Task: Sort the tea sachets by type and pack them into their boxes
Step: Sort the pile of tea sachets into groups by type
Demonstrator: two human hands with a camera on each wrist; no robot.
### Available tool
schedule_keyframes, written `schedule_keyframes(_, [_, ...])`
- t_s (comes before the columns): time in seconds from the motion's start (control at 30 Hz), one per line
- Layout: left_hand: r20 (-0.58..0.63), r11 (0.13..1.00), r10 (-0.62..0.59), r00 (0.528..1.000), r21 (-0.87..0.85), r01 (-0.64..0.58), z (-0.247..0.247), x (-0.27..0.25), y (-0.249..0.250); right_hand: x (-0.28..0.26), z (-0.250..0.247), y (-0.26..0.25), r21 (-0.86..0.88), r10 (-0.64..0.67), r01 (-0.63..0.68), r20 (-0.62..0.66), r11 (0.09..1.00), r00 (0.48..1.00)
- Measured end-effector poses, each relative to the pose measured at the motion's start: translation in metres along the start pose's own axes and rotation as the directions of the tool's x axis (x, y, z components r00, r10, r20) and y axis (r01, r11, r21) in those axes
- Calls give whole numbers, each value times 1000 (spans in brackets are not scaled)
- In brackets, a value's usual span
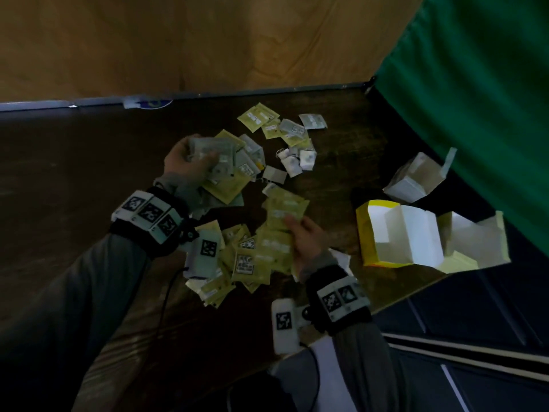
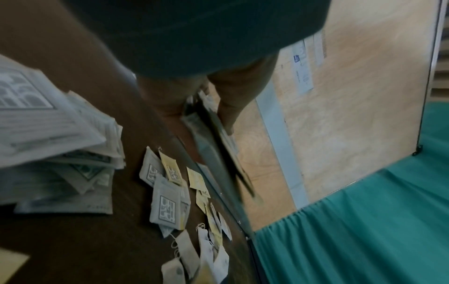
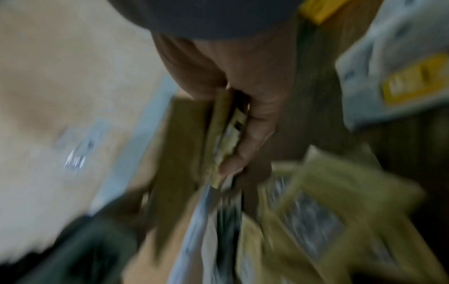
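Observation:
Yellow and grey-white tea sachets (image 1: pixel 237 260) lie scattered over a dark wooden table (image 1: pixel 74 162). My left hand (image 1: pixel 190 165) grips a stack of grey sachets (image 1: pixel 212 154) above the pile; the left wrist view shows that stack (image 2: pixel 218 153) edge-on between thumb and fingers. My right hand (image 1: pixel 303 239) holds a stack of yellow sachets (image 1: pixel 282 215), seen blurred in the right wrist view (image 3: pixel 226 134). An open yellow box (image 1: pixel 368 233) and an open white box (image 1: pixel 413 179) lie at the right.
More loose sachets (image 1: pixel 285 129) and bare tea bags (image 1: pixel 292 162) lie toward the far table edge. A green cloth (image 1: pixel 475 99) hangs at the right and a wooden panel (image 1: pixel 178 40) stands behind. The table's right edge (image 1: pixel 416 289) drops to a dark floor.

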State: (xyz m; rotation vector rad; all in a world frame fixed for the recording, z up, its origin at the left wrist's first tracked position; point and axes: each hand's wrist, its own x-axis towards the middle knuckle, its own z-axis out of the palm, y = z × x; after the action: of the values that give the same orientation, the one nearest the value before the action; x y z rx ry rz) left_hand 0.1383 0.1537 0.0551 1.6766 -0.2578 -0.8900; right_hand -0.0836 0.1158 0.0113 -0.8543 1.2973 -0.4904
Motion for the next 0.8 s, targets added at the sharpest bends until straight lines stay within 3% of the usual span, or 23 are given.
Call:
schedule_keyframes(0.1, [-18,1000,22,1000,-16,-22,-10,-2,-1,-6,30,29,-180,-39,49,60,983,997])
schedule_keyframes(0.27, [-4,999,-4,1000,-52,4,-26,-1,-3,1,39,40,-501,-75,90,49,861,996])
schedule_keyframes(0.43, [-36,998,-1,999,-70,-2,-43,0,0,14,25,36,-326,71,-108,-121,939,990])
schedule_keyframes(0.6, [-69,993,-4,998,-118,-4,-58,-6,0,12,-9,30,-273,103,-113,-52,955,993])
schedule_keyframes(0.67, [-71,991,-14,997,-133,5,-59,-7,0,9,-14,25,-408,-50,-1,-114,913,992])
schedule_keyframes(0.7, [-67,990,-15,998,-138,6,-59,-7,-1,7,-14,24,-507,-196,99,-141,856,970])
schedule_keyframes(0.77, [-55,989,-24,998,-145,16,-61,-8,-1,-5,-7,23,-623,-497,308,-151,719,855])
schedule_keyframes(0.8, [-46,989,-33,998,-144,25,-61,-10,0,-14,0,22,-634,-587,389,-129,669,799])
